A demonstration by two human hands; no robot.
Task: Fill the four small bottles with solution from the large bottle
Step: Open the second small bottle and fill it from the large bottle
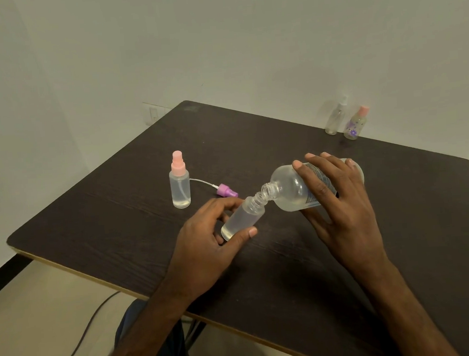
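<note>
- Setting: dark wood-grain table (118,215) against a pale wall.
- Left hand (201,236): thumb and fingers curled round the small bottle (245,217), mid-table, part-filled, uncapped.
- Right hand (338,197): fingers wrapped over the large bottle (287,187), cap off.
- Orientation: the small bottle is tilted, neck pointing up and right. The large bottle's long axis is near level, mouth pointing left and slightly down. The two mouths meet.
- Risk: both mouths are narrow, so a slight slip or a steeper tilt would likely send solution onto the table.
- Nearby: pink-capped bottle (180,187) upright to the left, purple spray cap (227,192) lying beside it, two bottles (335,116) at the far edge.
</note>
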